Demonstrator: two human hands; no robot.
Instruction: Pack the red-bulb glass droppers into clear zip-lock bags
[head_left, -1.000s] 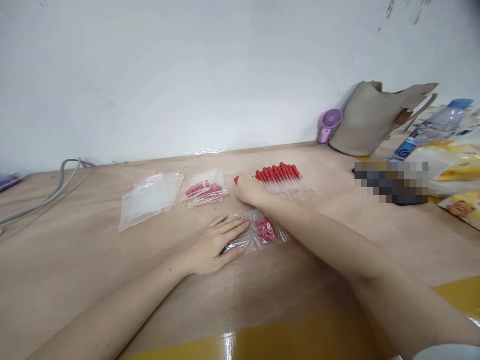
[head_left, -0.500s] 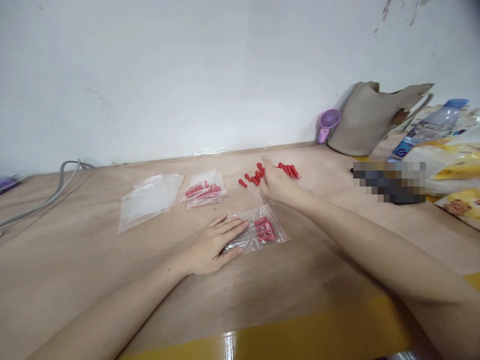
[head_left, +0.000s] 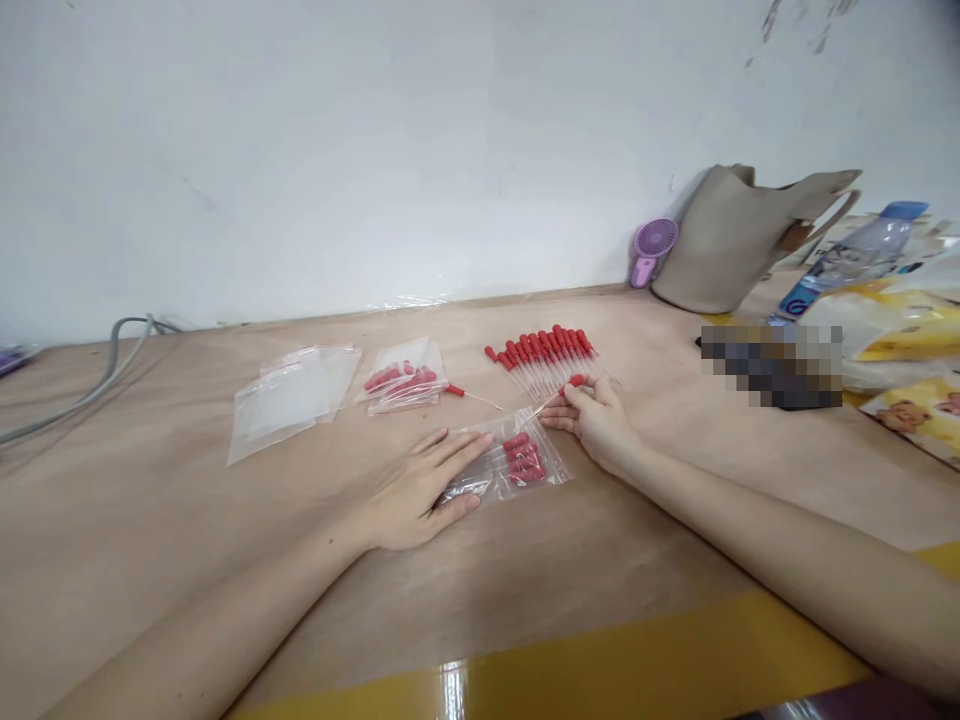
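Observation:
My left hand (head_left: 420, 490) lies flat with its fingers stretched out, pressing on a clear zip bag (head_left: 556, 462). Inside this bag several red-bulbed droppers show their bulbs toward the right end. Between thumb and fingertips, my right hand (head_left: 596, 415) pinches a dropper (head_left: 574, 381) by its red bulb; the thin stem points down-left toward the bag. Behind that hand is a row of droppers (head_left: 540, 350), red bulbs toward the wall. One single dropper (head_left: 455, 390) lies left of the row, next to the filled bags (head_left: 405, 378).
Flat translucent bags (head_left: 289, 405) are stacked on the left, with grey cables (head_left: 112, 375) beyond. Along the back right stand a purple fan (head_left: 654, 245), a taupe bag (head_left: 720, 240) and a water bottle (head_left: 855, 260). A dark pixelated object (head_left: 776, 365) lies before them.
My right hand has drawn back from the droppers toward the zip bag and now holds one. The row behind is uncovered, and a single dropper lies further left. My left hand stays put.

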